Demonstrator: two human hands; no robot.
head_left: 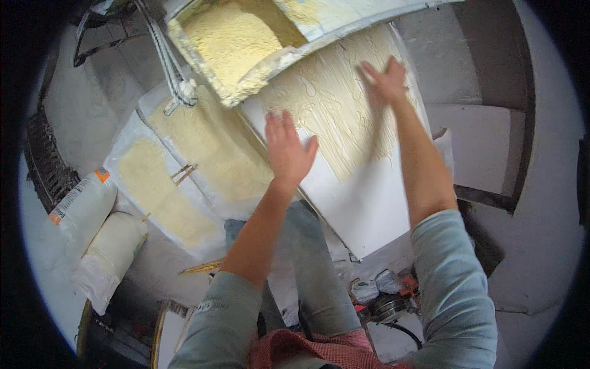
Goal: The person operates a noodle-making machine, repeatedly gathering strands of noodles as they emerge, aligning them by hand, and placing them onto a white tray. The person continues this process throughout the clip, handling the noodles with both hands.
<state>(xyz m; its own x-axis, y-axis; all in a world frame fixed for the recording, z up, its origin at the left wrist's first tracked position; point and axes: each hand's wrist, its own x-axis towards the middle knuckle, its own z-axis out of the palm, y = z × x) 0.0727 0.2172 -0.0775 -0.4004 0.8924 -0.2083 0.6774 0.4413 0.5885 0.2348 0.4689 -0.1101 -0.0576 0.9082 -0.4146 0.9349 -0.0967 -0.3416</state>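
A white board (369, 212) slants away from me, its far part covered with pale yellow, thin noodle-like strands (335, 104) lying roughly lengthwise, some of them wavy or bunched. My left hand (289, 150) is at the board's left edge with fingers stretched out, by the ends of some strands; whether it touches them I cannot tell. Over the far right side of the strands, my right hand (387, 83) has its fingers spread. Neither hand holds anything. Beyond my left hand stands a trough (206, 71) filled with crumbly yellow material (227, 37).
Pale yellow material lies spread on white sheets (190, 154) at the left. Two filled bags (114, 246) rest beside them. A rope (172, 67) hangs near the trough. Below the board is a motor-like device (390, 301). A frame with white panels (479, 147) stands at the right.
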